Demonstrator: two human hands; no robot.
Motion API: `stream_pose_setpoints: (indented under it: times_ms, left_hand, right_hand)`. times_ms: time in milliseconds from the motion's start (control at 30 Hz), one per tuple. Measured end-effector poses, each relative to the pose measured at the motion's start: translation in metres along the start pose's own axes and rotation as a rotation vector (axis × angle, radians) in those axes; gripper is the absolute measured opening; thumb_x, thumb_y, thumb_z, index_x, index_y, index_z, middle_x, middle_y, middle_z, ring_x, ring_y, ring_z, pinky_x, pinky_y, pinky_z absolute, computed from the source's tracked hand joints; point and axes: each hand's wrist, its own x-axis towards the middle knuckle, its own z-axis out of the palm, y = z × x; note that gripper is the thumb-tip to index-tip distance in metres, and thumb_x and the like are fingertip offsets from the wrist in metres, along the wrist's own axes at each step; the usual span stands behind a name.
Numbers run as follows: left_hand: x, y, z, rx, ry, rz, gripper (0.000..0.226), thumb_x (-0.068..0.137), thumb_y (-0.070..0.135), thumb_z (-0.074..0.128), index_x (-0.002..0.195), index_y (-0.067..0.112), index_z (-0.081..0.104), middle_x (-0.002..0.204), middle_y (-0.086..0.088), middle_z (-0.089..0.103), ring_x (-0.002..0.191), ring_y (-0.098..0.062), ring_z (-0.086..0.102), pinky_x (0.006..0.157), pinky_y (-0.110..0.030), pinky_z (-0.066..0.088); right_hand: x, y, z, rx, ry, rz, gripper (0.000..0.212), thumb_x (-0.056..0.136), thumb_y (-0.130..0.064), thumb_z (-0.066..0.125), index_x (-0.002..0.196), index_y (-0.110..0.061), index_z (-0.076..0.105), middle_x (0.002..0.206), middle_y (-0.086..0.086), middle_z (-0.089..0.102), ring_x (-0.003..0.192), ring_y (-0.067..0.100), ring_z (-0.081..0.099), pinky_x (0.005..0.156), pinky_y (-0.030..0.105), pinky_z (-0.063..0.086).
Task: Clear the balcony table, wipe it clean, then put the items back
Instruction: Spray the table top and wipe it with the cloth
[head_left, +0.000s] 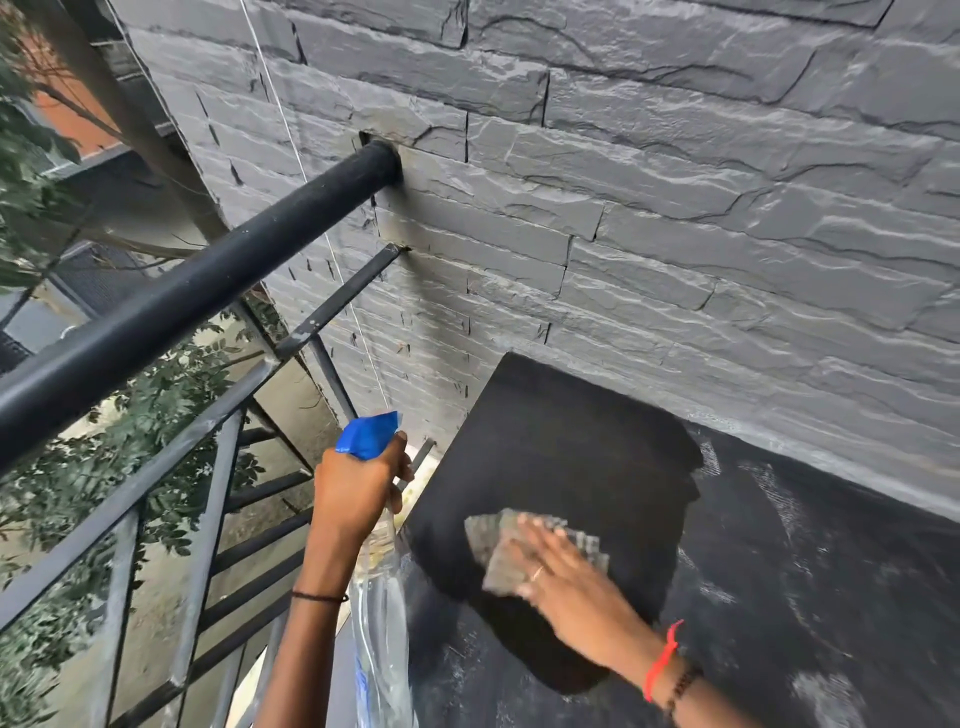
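The black balcony table (571, 447) stands against the grey stone wall. Its left part is dark and wiped; the right part carries pale dusty streaks. My right hand (566, 577) lies flat, fingers spread, pressing a grey checked cloth (498, 551) onto the tabletop near its left edge. My left hand (358, 488) grips the neck of a clear spray bottle (382, 623) with a blue trigger head (369, 434), held just left of the table's edge, above the gap by the railing.
A thick black handrail (208, 291) and grey metal railing bars (208, 493) run along the left. The stone wall (675, 208) borders the table at the back. A thin white cord (311, 197) hangs beside the wall. Trees and ground lie below.
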Motion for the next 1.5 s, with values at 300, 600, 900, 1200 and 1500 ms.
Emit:
stream_pose_setpoints:
  times_ms: [300,600,900,1200,1500]
  left_hand:
    - [-0.028,-0.01,-0.007,-0.01,0.024,-0.025,0.021,0.087,0.015,0.064,0.066,0.013,0.059,0.058,-0.01,0.066,0.034,-0.016,0.049,0.042,-0.024,0.041]
    - [-0.059,-0.011,-0.006,-0.024,0.014,-0.015,0.027,0.084,0.016,0.062,0.058,0.012,0.059,0.059,-0.016,0.066,0.036,-0.022,0.051,0.047,-0.025,0.04]
    - [-0.109,-0.026,-0.012,0.024,-0.021,0.019,0.025,0.086,0.01,0.057,0.061,0.008,0.056,0.056,-0.008,0.063,0.034,-0.022,0.047,0.044,-0.023,0.038]
    - [-0.162,-0.037,-0.013,0.033,-0.005,-0.005,0.037,0.085,0.01,0.059,0.05,0.02,0.057,0.052,-0.006,0.064,0.038,-0.024,0.05,0.052,-0.029,0.042]
    - [-0.206,-0.065,-0.017,0.044,-0.036,-0.088,0.018,0.075,0.024,0.058,0.061,0.013,0.061,0.053,-0.003,0.065,0.047,-0.029,0.058,0.053,-0.03,0.045]
  right_hand:
    - [0.079,-0.023,-0.008,0.127,0.044,0.213,0.073,0.092,0.002,0.036,0.153,-0.015,0.0,0.161,0.011,-0.008,0.149,0.027,-0.01,0.121,0.039,-0.006]
    - [-0.066,-0.046,0.016,0.01,0.013,0.145,0.069,0.072,-0.035,0.079,0.135,-0.018,0.054,0.143,0.005,0.05,0.132,0.02,0.047,0.115,0.041,-0.002]
    - [-0.014,0.032,-0.011,0.067,0.044,0.373,0.056,0.102,-0.016,0.025,0.152,-0.007,0.002,0.16,0.015,-0.006,0.149,0.028,-0.007,0.122,0.037,-0.005]
    - [-0.063,-0.054,0.038,0.057,0.116,0.092,0.064,0.098,-0.005,0.032,0.153,-0.011,-0.001,0.161,0.01,-0.007,0.148,0.025,-0.011,0.116,0.036,-0.018]
    - [-0.104,-0.005,0.017,0.081,0.019,0.264,0.056,0.104,-0.022,0.026,0.152,-0.011,-0.002,0.161,0.011,-0.008,0.149,0.023,-0.009,0.122,0.032,-0.006]
